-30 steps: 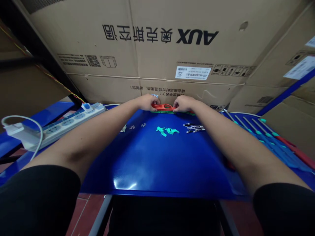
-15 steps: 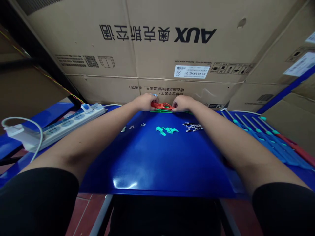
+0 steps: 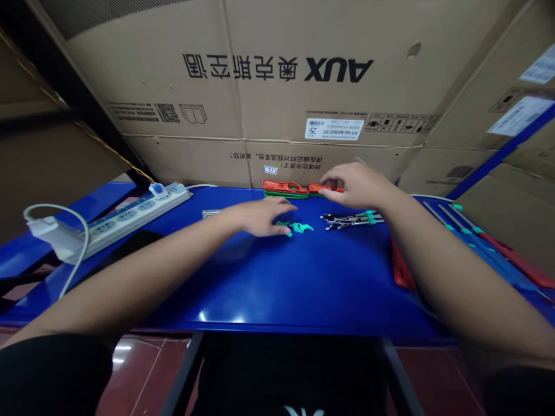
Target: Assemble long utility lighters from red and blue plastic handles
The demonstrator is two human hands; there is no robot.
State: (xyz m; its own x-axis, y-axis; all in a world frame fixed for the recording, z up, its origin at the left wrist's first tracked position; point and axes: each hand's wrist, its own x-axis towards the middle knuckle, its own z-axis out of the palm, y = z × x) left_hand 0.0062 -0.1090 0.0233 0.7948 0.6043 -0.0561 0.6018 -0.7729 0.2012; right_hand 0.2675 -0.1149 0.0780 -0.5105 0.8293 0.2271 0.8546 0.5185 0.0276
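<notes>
The left hand [image 3: 259, 218] lies low over the blue tabletop [image 3: 303, 294], fingers extended, with the fingertips at a pair of teal plastic pieces [image 3: 299, 227] near the middle of the surface. The fingers partly cover the nearer piece; a grip cannot be confirmed from this view. The right hand [image 3: 358, 185] is raised near the far edge, fingers loosely curved and narrowly spaced, tips at the end of a red plastic part [image 3: 319, 188]. Whether it holds that part cannot be determined. A second red plastic part [image 3: 284, 186] lies just beside it, and both sit on green strips [image 3: 286, 195] along the far edge.

To the right of the teal pieces lies a small group of black-and-steel pins [image 3: 351, 219] with teal tips. Long screwdrivers [image 3: 477, 245] with teal collars lie at the right edge, and an elongated red object [image 3: 401, 266] lies beside the right forearm. A small metal item [image 3: 210, 214] rests left of centre. A white power strip [image 3: 130, 215] runs along the left edge, its cable [image 3: 56, 212] looping to a white plug adapter [image 3: 54, 237]. A cardboard carton [image 3: 277, 69] printed "AUX" stands behind the far edge.
</notes>
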